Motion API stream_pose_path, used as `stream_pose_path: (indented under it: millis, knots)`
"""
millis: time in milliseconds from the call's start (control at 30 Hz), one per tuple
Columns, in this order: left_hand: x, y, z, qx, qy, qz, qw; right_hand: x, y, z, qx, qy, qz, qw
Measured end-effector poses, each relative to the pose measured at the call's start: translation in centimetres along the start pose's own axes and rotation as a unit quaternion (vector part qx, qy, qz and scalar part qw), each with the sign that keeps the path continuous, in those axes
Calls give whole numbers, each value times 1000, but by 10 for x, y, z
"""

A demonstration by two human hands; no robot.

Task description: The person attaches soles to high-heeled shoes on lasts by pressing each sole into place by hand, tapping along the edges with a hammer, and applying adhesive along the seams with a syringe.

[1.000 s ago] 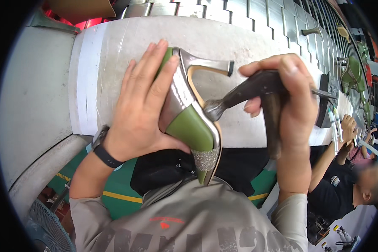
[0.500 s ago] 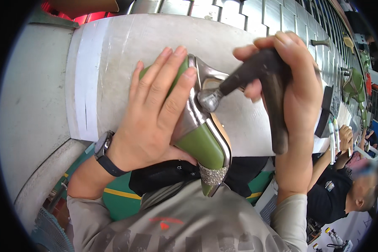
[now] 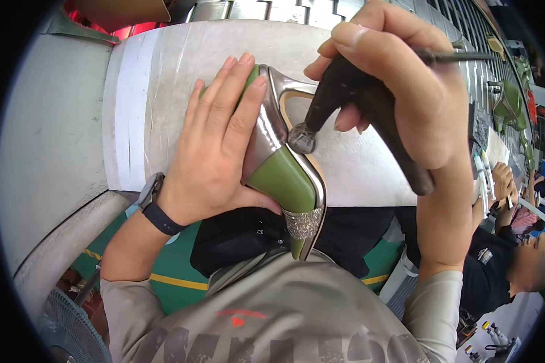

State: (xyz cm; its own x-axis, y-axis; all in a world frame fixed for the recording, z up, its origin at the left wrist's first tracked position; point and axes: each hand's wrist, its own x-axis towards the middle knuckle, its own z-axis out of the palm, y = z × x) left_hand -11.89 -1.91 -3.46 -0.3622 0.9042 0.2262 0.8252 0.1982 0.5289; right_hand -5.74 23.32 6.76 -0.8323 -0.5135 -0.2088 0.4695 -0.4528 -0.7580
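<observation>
A green high-heeled shoe [image 3: 284,178] with metallic bands and a glittering strip near its toe lies on its side, toe pointing at me. My left hand [image 3: 215,139] is laid over its upper, fingers stretched along it and thumb near the toe, holding it against the pale worktop [image 3: 181,48]. In my right hand [image 3: 406,85] is a dark shoemaker's hammer [image 3: 339,85], gripped around its head and handle. Its rounded face is at the shoe's sole edge, near the arch; whether it touches cannot be told.
Metal conveyor slats [image 3: 266,11] run behind the worktop, a brown curved piece [image 3: 121,12] at far left. Another green shoe [image 3: 507,106] stands at right. Beyond my right arm a co-worker [image 3: 493,266] in black is at work. A fan [image 3: 72,323] is at lower left.
The hammer and my right hand have tilted, the handle swinging right and the thin rear end coming into view. The shoe and my left hand have shifted slightly left and away from me.
</observation>
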Motion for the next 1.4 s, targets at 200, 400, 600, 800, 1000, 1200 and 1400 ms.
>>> stream_pose_path:
  millis: [200,400,600,800,1000,1200,1400]
  knots:
    - [-1,14,-10,32,-3,-4,999,-39,64,27,-206,484,-184,830]
    - [28,28,-10,52,-83,170,981,-84,118,51,-175,559,-242,773]
    - [25,19,1,36,-15,195,980,-98,142,80,-258,563,-380,686]
    - [29,20,1,25,-36,188,981,-78,153,81,-266,536,-394,698]
    - [24,18,5,13,-13,183,983,-70,127,77,-325,520,-368,699]
    - [29,17,1,19,-28,206,978,-61,95,55,-251,528,-279,762]
    - [25,14,6,34,1,209,977,-72,106,44,-151,553,-275,771]
